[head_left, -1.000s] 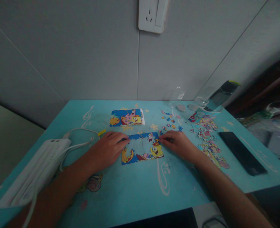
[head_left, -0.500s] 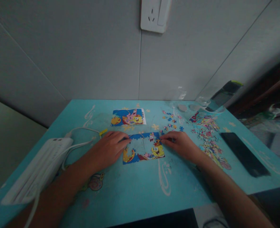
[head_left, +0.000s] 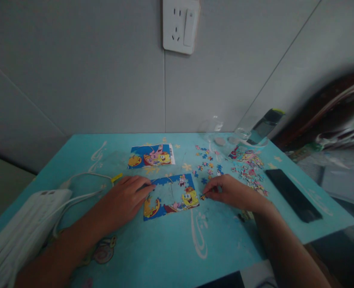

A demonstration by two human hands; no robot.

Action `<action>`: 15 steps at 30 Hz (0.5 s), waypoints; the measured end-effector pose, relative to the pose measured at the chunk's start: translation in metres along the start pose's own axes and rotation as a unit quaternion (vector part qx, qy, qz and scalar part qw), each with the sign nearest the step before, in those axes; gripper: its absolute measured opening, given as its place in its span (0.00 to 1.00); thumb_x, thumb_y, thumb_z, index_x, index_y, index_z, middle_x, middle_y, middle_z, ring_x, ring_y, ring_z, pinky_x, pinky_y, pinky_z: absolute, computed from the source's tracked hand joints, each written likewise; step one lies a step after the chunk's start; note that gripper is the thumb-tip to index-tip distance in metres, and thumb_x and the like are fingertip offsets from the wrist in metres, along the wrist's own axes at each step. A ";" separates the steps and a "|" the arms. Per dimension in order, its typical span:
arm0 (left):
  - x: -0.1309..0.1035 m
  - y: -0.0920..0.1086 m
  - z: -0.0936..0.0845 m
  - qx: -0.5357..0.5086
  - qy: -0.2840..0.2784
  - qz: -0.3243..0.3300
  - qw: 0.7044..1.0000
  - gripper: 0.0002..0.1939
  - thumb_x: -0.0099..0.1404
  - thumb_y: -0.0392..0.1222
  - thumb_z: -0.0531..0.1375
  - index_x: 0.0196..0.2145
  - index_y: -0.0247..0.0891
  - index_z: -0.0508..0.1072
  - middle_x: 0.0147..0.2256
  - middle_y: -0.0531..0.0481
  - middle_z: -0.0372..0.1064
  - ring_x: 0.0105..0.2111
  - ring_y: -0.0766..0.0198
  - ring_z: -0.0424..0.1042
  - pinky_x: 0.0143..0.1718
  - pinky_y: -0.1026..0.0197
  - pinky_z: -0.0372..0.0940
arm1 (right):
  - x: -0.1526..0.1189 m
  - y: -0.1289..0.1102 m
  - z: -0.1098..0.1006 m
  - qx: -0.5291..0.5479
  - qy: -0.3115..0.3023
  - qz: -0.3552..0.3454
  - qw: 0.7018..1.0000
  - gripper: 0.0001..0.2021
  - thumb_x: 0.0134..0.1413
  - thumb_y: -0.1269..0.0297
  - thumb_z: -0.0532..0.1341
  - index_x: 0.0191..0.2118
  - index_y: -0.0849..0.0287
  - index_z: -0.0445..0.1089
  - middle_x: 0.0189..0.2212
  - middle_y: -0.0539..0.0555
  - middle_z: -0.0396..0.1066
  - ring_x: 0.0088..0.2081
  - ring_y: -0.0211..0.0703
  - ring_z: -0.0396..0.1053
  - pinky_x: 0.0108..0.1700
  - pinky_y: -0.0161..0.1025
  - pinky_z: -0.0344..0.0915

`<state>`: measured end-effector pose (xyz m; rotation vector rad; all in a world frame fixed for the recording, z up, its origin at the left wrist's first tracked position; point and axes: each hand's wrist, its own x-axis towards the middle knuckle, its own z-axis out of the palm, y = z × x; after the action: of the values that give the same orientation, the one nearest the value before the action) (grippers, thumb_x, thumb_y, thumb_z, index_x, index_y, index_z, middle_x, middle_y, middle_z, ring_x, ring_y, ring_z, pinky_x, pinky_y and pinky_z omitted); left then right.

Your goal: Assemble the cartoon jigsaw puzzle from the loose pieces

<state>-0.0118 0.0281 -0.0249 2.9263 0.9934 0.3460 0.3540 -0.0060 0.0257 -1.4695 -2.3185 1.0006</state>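
Observation:
A partly assembled jigsaw puzzle [head_left: 172, 208] lies flat on the table, its border joined around a gap in the middle. It shows a yellow cartoon sponge on blue. My left hand [head_left: 131, 194] rests at the puzzle's upper left corner, fingers stretched out and fingertips touching its edge. Just right of the puzzle, my right hand [head_left: 226, 190] pinches a small puzzle piece [head_left: 203, 197] between thumb and forefinger, low over the table. Behind the puzzle lies a printed picture card [head_left: 149, 156] with a similar scene. Loose blue puzzle pieces [head_left: 205, 166] are scattered beyond my right hand.
More mixed pieces [head_left: 251, 174] are heaped at the right, beside a dark phone-like slab [head_left: 292, 195]. Clear plastic containers [head_left: 243, 136] stand at the back right. A white power strip [head_left: 29, 224] with cables [head_left: 83, 196] occupies the left. A wall socket [head_left: 181, 26] is above.
My right hand has left the puzzle's upper right corner and moved down its right side, where a piece now shows in its fingers. My left hand stays at the left corner. The view has shifted.

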 end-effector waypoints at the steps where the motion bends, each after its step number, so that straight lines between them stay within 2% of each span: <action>1: 0.000 -0.001 0.001 0.000 0.003 0.001 1.000 0.18 0.70 0.32 0.53 0.55 0.40 0.72 0.50 0.43 0.68 0.49 0.53 0.68 0.51 0.46 0.64 | 0.000 0.001 0.001 -0.004 -0.004 0.000 1.000 0.10 0.57 0.70 0.61 0.40 0.52 0.80 0.33 0.47 0.79 0.32 0.38 0.74 0.38 0.36 0.68; 6: -0.002 -0.002 0.002 0.007 0.009 0.002 1.000 0.20 0.70 0.33 0.53 0.57 0.42 0.71 0.51 0.44 0.68 0.49 0.53 0.67 0.52 0.46 0.64 | -0.002 0.003 0.004 -0.023 -0.009 0.010 1.000 0.10 0.56 0.70 0.62 0.41 0.55 0.79 0.33 0.49 0.79 0.32 0.37 0.73 0.37 0.34 0.66; 10: -0.003 -0.002 0.002 0.003 0.005 0.000 1.000 0.20 0.71 0.33 0.52 0.57 0.42 0.70 0.52 0.44 0.67 0.50 0.53 0.66 0.53 0.46 0.63 | -0.001 0.004 0.001 -0.042 0.023 0.022 0.999 0.06 0.57 0.66 0.64 0.38 0.54 0.78 0.32 0.48 0.78 0.32 0.38 0.73 0.36 0.34 0.65; 12: -0.003 -0.002 0.003 0.002 0.005 0.001 1.000 0.20 0.71 0.33 0.52 0.57 0.42 0.70 0.52 0.44 0.68 0.50 0.53 0.66 0.53 0.47 0.63 | 0.003 0.010 0.000 -0.060 0.073 0.022 0.995 0.06 0.60 0.63 0.62 0.38 0.54 0.78 0.34 0.50 0.78 0.34 0.39 0.73 0.38 0.35 0.66; 14: -0.003 -0.003 0.004 0.005 0.008 0.002 1.000 0.19 0.71 0.34 0.52 0.57 0.42 0.71 0.51 0.44 0.68 0.49 0.53 0.67 0.52 0.47 0.64 | 0.011 0.022 -0.001 -0.113 0.166 0.040 0.979 0.10 0.64 0.63 0.58 0.40 0.56 0.78 0.37 0.52 0.78 0.37 0.41 0.74 0.41 0.36 0.67; 15: -0.003 -0.003 0.004 0.008 0.008 0.003 1.000 0.19 0.71 0.34 0.52 0.56 0.41 0.71 0.51 0.44 0.68 0.49 0.53 0.67 0.52 0.47 0.64 | 0.015 0.030 -0.002 -0.158 0.227 0.061 0.959 0.11 0.64 0.63 0.58 0.43 0.57 0.77 0.39 0.54 0.78 0.39 0.43 0.74 0.44 0.37 0.67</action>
<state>-0.0149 0.0295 -0.0300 2.9457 0.9935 0.3633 0.3690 0.0161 0.0050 -1.7550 -2.1277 0.2687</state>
